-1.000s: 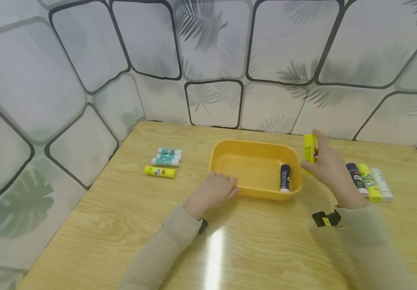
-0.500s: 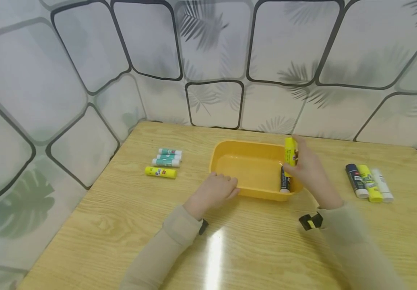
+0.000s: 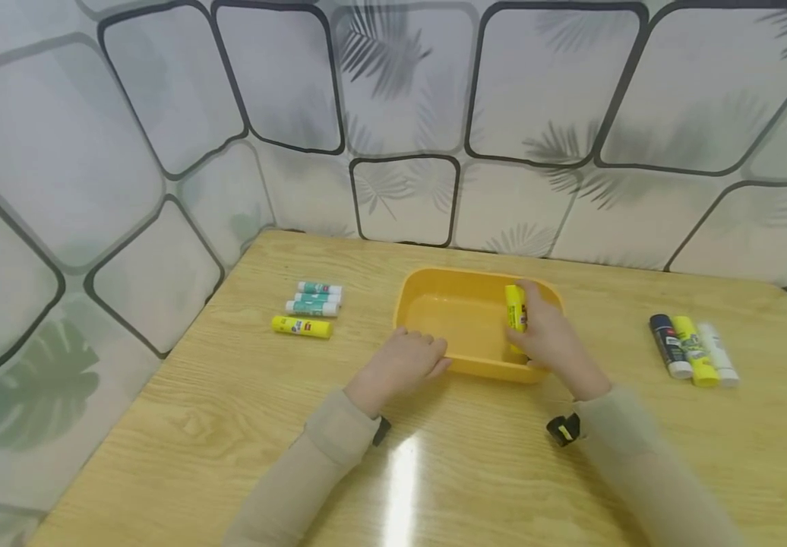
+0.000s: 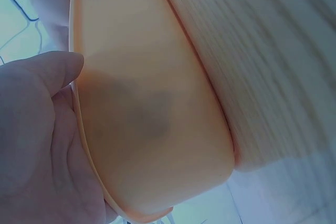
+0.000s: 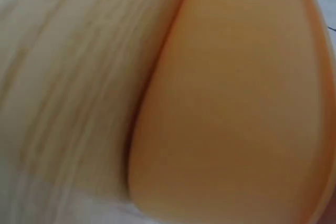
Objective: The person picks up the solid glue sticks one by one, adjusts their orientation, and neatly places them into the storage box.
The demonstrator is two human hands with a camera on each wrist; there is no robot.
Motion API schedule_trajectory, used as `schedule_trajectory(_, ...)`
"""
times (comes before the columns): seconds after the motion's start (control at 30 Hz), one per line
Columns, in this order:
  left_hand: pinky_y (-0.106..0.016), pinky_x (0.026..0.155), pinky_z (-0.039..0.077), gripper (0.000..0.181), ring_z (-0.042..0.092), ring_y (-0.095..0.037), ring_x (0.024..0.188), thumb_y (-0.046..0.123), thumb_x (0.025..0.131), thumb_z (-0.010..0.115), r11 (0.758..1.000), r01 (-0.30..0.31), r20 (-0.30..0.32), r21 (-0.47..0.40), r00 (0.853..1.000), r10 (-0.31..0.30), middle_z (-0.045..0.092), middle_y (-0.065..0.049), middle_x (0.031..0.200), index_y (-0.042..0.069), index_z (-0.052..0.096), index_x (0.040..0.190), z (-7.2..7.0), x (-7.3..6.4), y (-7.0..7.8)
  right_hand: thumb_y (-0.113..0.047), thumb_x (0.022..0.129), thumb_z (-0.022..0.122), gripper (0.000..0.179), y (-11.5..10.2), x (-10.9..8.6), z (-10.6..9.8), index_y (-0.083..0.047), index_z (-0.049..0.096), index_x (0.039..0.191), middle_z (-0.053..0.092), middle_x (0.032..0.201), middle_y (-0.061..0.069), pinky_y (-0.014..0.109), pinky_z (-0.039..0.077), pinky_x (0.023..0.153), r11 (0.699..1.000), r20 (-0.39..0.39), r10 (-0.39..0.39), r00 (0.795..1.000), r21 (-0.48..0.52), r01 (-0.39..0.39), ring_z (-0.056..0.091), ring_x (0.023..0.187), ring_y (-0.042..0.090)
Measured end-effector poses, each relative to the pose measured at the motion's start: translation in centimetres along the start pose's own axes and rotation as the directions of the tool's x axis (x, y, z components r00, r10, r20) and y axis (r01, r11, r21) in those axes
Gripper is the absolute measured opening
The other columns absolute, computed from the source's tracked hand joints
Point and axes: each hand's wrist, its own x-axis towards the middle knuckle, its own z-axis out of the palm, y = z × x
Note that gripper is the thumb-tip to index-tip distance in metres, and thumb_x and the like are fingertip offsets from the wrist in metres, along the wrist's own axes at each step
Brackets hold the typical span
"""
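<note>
A yellow-orange plastic tray (image 3: 434, 275) sits in the middle of the wooden table. My left hand (image 3: 403, 361) grips its near rim, and in the left wrist view the thumb (image 4: 65, 72) lies against the outer wall. Inside the tray, toward its right end, my right hand (image 3: 549, 334) holds a yellow glue stick (image 3: 515, 308) nearly upright between thumb and fingers. Most of the dark blue glue stick lying in the tray is now hidden behind that hand. The right wrist view has only the tray's outer wall (image 5: 226, 103) and some tabletop.
Left of the tray lie several white-and-green glue sticks (image 3: 314, 308) and one yellow glue stick (image 3: 301, 327). To the right, a dark blue glue stick (image 3: 671, 346), a yellow one (image 3: 694, 349) and a white one (image 3: 718, 353) lie side by side. A patterned curtain (image 3: 407, 197) borders the table's back.
My right hand has carried the yellow glue stick left from beyond the tray's right rim and lowered it into the tray. The left hand has stayed on the rim.
</note>
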Motion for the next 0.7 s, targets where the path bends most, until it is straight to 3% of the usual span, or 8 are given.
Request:
schedule_trajectory(0.3,-0.027,0.062,0.031,0.026,0.044,-0.013,0.063,0.034,0.096,0.033,1.0,0.004,0.001,-0.015,1.0,-0.004,0.048,0.004,0.071,0.015,0.049,0.086,0.1,-0.1,0.0,-0.01,0.078,0.062,0.068,0.3,0.0,1.4,0.0,0.02,0.132,0.051,0.07,0.012,0.028,0.039,0.045,0.998,-0.021,-0.021,1.0,-0.055,0.02,0.047,0.052,0.019)
schedule_trajectory(0.7,-0.026,0.061,0.03,0.027,0.043,-0.013,0.061,0.035,0.095,0.034,1.0,0.002,0.0,-0.006,1.0,-0.002,0.045,0.004,0.068,0.015,0.048,0.084,0.1,0.1,-0.1,-0.011,0.079,0.06,0.068,0.1,0.1,1.2,-0.003,0.019,0.132,0.051,0.068,0.012,0.027,0.039,0.041,0.997,0.079,0.036,0.996,-0.069,-0.031,0.048,0.049,0.019)
